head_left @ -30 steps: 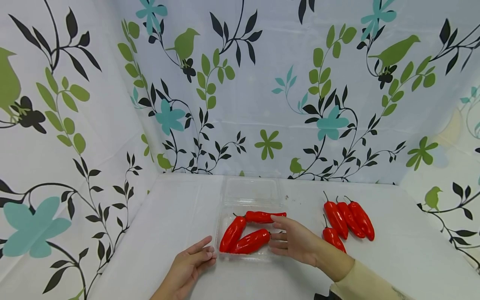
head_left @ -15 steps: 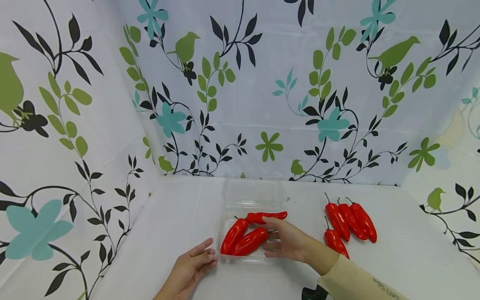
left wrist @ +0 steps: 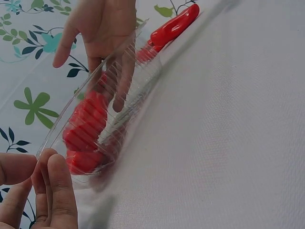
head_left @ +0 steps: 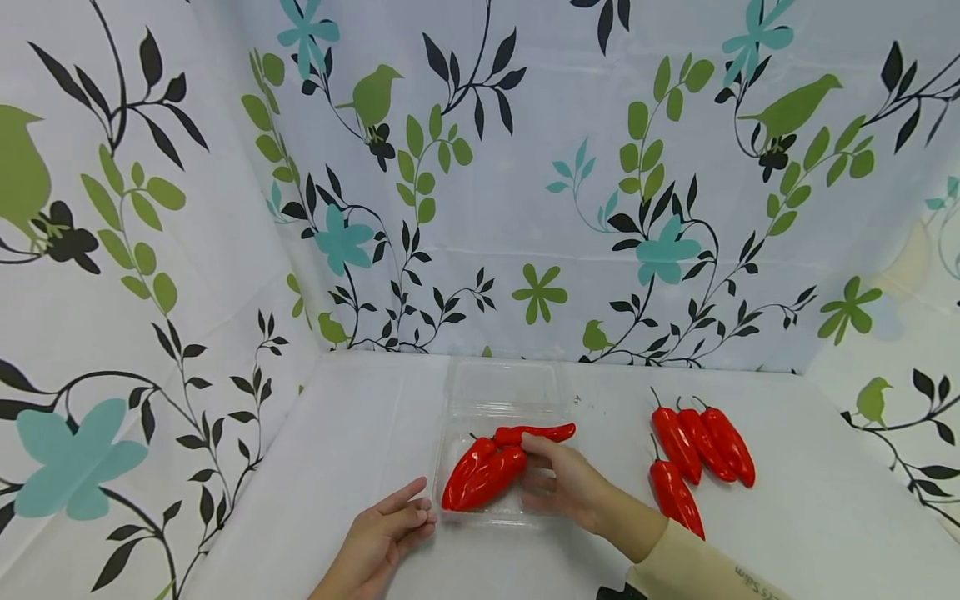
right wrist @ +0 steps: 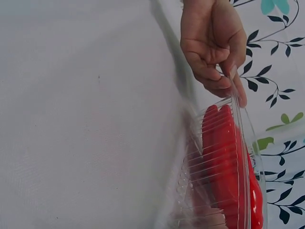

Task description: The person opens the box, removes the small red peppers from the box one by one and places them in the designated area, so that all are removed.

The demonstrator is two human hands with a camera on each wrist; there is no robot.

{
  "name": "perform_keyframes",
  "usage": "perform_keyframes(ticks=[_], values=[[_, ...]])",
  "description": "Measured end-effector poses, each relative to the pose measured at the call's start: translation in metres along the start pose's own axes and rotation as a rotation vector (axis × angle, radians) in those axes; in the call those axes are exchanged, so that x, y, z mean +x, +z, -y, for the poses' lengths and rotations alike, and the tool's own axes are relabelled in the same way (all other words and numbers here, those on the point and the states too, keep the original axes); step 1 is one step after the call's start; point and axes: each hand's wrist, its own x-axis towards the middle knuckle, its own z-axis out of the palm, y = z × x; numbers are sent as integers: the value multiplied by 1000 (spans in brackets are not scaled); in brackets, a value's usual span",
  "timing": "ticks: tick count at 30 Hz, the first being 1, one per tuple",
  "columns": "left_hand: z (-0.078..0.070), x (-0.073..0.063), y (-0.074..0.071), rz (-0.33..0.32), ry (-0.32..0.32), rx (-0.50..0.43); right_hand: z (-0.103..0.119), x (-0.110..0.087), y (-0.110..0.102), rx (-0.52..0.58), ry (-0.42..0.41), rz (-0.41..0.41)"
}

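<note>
In the head view, a clear plastic clamshell box [head_left: 504, 518] lies with its lid [head_left: 502, 383] folded back. Inside are three red chili peppers: a left one [head_left: 465, 471], a front one [head_left: 493, 478] lying against it, and one across the back [head_left: 551, 432]. My left hand [head_left: 378, 537] pinches the box's left front rim between thumb and fingers; the right wrist view also shows this grip. My right hand [head_left: 566, 479] reaches into the box, thumb at the back pepper and fingers near the front pepper. In the left wrist view its fingers [left wrist: 125, 78] extend downward; exact contact is unclear.
Several more red peppers [head_left: 693, 442] lie on the white table right of the box, one nearer pepper [head_left: 675, 500] beside my right forearm. A patterned cloth [head_left: 480, 208] hangs behind and along both sides. A black device [head_left: 622, 593] sits under the right sleeve.
My right hand has moved left, farther into the box. The front pepper has shifted left and turned steeper, closing the gap to the left pepper. My left hand stays at the rim.
</note>
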Motion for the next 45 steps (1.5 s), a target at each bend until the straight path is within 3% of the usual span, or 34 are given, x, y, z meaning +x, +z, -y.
perform_keyframes(ticks=[11,20,30,38,45], values=[[0,0,1,-1,7,10,-6,6,3,-32,-120,-29],[3,1,-1,-9,-3,3,-12,13,16,-89,-195,-156],[4,2,-3,-4,-1,-4,-13,17,20,-112,-261,-237],[3,1,-1,-1,-1,-5,-12,15,21,-89,-317,-253],[3,1,-1,0,0,3,-11,11,18,-145,-376,-276]])
